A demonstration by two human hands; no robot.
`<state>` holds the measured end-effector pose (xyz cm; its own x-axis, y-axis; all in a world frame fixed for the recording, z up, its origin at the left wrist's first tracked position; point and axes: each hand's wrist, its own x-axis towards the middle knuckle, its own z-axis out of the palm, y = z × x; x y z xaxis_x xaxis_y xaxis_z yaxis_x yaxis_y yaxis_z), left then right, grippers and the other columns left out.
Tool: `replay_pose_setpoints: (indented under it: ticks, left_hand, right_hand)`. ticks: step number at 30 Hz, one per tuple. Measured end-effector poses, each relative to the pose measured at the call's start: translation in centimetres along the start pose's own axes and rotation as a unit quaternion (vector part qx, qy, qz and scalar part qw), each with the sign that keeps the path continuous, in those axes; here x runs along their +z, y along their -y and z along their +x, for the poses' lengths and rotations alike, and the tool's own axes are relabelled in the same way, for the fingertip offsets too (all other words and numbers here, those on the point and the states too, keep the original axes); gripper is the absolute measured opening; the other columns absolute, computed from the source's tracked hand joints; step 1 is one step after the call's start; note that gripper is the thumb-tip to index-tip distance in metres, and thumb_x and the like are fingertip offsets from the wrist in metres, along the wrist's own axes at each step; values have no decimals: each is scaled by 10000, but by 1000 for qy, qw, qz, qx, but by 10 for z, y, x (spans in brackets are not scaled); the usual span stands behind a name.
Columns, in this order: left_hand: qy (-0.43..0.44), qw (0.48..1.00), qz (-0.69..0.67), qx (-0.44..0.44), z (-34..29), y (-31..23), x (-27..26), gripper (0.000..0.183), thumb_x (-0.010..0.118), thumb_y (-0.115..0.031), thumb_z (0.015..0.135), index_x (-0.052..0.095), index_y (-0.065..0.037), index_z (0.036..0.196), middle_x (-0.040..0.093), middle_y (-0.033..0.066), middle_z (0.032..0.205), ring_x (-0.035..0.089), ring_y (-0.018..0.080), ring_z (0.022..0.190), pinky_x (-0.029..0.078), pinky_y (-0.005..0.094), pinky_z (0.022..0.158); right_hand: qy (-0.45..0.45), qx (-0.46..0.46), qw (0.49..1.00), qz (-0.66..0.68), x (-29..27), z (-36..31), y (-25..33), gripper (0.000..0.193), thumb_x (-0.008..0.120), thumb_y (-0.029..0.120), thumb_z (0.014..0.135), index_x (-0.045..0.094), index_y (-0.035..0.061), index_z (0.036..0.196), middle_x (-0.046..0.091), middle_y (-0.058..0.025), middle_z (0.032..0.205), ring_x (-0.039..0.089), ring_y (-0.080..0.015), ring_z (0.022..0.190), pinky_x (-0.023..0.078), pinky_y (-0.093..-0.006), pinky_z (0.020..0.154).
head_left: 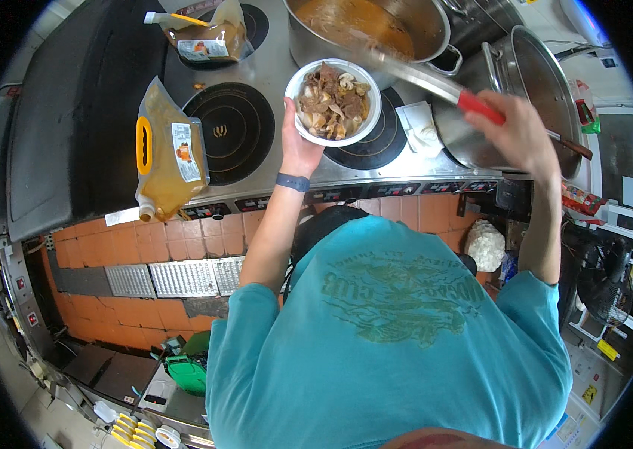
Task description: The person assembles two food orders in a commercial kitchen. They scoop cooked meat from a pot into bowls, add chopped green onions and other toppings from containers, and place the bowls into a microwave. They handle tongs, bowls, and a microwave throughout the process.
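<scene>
One white bowl [375, 105] of meat pieces [331, 105] sits in the grasp of the left hand [301, 142], over the steel tabletop [277, 56], thumb along the rim. The right hand [514, 131] clenches the red handle [481, 108] of a metal utensil [428, 81] whose blurred end reaches over a pot [303, 51] of orange-brown broth [361, 19] just beyond the bowl. Left of the bowl, two pouches [167, 168] of brownish liquid lie on the tabletop.
</scene>
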<state>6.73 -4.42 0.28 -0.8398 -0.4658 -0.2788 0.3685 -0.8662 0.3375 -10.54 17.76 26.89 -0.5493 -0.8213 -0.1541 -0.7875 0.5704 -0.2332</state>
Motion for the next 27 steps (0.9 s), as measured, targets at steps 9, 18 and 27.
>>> replay_pose_setpoints:
  ticks: [9,18,27]
  left_hand:
    - [-15,1000,27,1,-3,-2,11,639,390,-545,1021,374,-105,1484,437,111,1496,439,295,1359,367,477,1123]
    - [-36,999,31,3,-8,0,15,614,411,-521,1024,392,-98,1468,459,108,1480,458,287,1345,374,465,1117]
    - [-45,999,24,7,-8,2,22,591,452,-506,1015,412,-112,1454,475,96,1468,462,277,1342,373,457,1114]
  right_hand:
    - [163,74,969,-170,47,213,-15,437,728,385,782,682,-43,709,648,-126,601,634,-251,543,507,-358,541]
    - [80,38,988,-130,49,196,-37,280,662,274,781,704,45,625,647,-104,555,691,-231,572,558,-347,583]
    - [-68,-7,993,-96,30,140,-59,295,680,339,851,753,86,985,707,-138,731,695,-275,632,560,-369,666]
